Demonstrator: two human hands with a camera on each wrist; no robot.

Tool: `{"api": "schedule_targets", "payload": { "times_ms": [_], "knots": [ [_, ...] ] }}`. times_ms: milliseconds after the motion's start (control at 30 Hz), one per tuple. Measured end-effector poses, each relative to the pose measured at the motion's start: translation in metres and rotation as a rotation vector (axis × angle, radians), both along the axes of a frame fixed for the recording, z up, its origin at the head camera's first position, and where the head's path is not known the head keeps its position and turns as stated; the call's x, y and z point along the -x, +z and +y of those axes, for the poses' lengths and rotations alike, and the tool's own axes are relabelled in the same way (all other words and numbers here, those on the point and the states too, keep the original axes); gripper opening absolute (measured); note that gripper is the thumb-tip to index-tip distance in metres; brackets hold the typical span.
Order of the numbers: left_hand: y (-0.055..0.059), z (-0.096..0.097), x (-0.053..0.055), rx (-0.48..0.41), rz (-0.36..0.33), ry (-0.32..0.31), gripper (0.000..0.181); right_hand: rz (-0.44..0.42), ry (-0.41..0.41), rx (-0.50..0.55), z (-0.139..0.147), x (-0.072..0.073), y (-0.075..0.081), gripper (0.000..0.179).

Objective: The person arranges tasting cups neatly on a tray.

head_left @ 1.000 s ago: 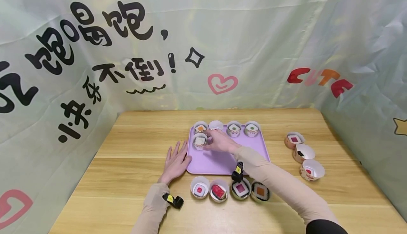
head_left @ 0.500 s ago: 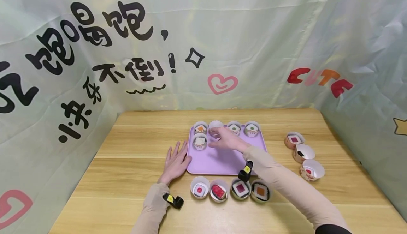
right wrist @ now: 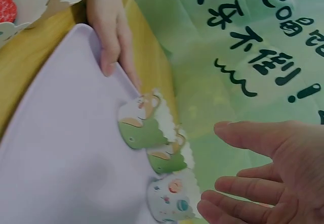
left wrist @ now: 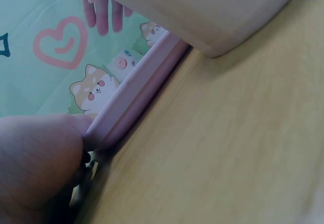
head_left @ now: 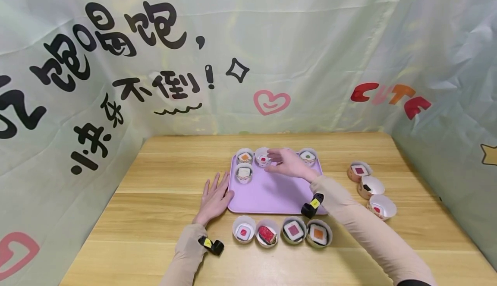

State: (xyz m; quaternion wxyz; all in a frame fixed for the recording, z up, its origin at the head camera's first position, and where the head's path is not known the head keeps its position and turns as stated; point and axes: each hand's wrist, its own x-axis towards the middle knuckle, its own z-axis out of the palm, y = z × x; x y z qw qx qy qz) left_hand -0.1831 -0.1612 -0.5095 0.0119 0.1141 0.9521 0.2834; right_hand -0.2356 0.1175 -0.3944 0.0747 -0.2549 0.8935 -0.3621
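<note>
My right hand (head_left: 289, 164) hovers over the back of the purple tray (head_left: 272, 197), its fingers spread and holding nothing. Just left of its fingertips stands a paper cup (head_left: 262, 158) with a red-dotted white piece inside. Behind the hand a further cup is almost wholly hidden. Also on the tray are a cup with an orange-centred sushi piece (head_left: 244, 157), one with a white-topped piece (head_left: 243, 173) and one with a green-centred piece (head_left: 308, 157). My left hand (head_left: 215, 197) lies flat on the table, thumb against the tray's left edge.
In front of the tray, several cups stand in a row, among them a cup with a red piece (head_left: 267, 233) and a cup with an orange-centred roll (head_left: 319, 233). Three cups, including a nearest one (head_left: 382, 207), stand at the right. A printed cloth (head_left: 310, 61) hangs behind the table.
My right hand has drawn back rightward from the cups at the tray's left, uncovering the red-dotted cup and covering the one beside it. The left hand stays put.
</note>
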Motion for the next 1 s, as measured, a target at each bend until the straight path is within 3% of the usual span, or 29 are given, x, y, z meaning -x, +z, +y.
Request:
{"api": "schedule_targets", "payload": {
  "times_ms": [633, 1000],
  "knots": [
    [0.000, 0.000, 0.000, 0.002, 0.002, 0.002, 0.062, -0.049, -0.057, 0.120, 0.053, 0.002, 0.017, 0.063],
    [0.000, 0.000, 0.000, -0.001, 0.000, 0.002, 0.061, -0.112, -0.160, 0.161, 0.093, 0.003, 0.026, 0.065]
  ]
}}
